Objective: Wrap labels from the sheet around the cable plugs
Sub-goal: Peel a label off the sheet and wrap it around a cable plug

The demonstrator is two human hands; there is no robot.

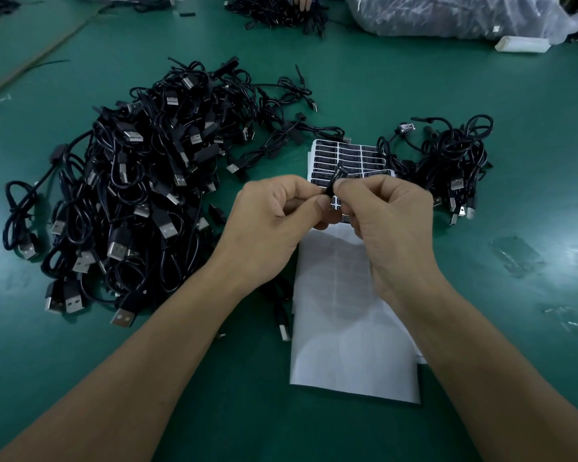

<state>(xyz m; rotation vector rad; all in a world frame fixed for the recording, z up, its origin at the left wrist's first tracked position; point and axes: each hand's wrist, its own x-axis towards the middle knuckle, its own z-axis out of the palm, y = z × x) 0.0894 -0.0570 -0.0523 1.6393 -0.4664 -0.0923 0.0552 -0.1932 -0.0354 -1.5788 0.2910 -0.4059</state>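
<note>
Both hands meeting at frame centre: left hand (274, 211) and right hand (381, 211) pinching black plug (333, 181) over label sheet (347, 155).

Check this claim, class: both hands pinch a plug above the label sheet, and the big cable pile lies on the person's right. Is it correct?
No. The head view shows the big cable pile on the person's left; only a smaller pile lies on the right. The rest holds: left hand and right hand both pinch the plug above the label sheet.
</note>
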